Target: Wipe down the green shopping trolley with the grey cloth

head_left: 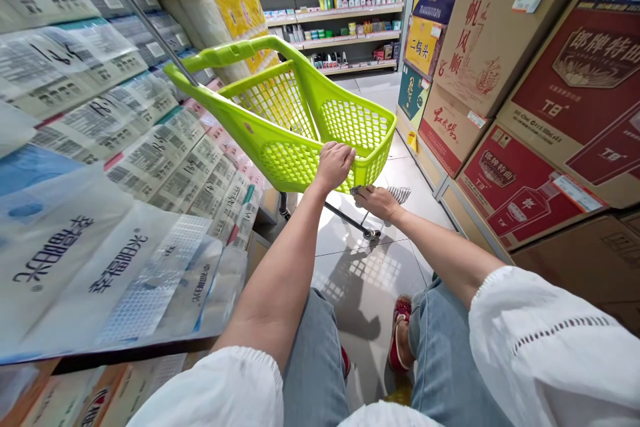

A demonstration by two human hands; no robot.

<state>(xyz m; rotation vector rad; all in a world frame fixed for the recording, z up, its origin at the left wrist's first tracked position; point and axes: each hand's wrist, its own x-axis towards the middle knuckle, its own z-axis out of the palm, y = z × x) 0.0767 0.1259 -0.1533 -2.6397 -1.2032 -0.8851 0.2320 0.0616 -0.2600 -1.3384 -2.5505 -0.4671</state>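
A bright green plastic shopping cart (295, 170) stands at an angle in the aisle before me. My left hand (337, 165) is closed over the top rim on the cart's near side, close to the corner. Lower down, beside the basket's bottom edge, my right hand (377, 201) has its fingers closed on a grey-and-white striped cloth (400, 195). Part of the cloth sticks out past each side of the fingers. The basket shows nothing inside that I can make out. A caster wheel (371, 234) rests on the floor just below my right hand.
Stacked tissue packs (165, 153) line the left side, some with handwritten prices. Printed liquor cartons (525, 190) rise on the right. A shelf unit (345, 13) with bottles and small boxes closes the far end. Pale tiles (400, 260) form the narrow aisle floor.
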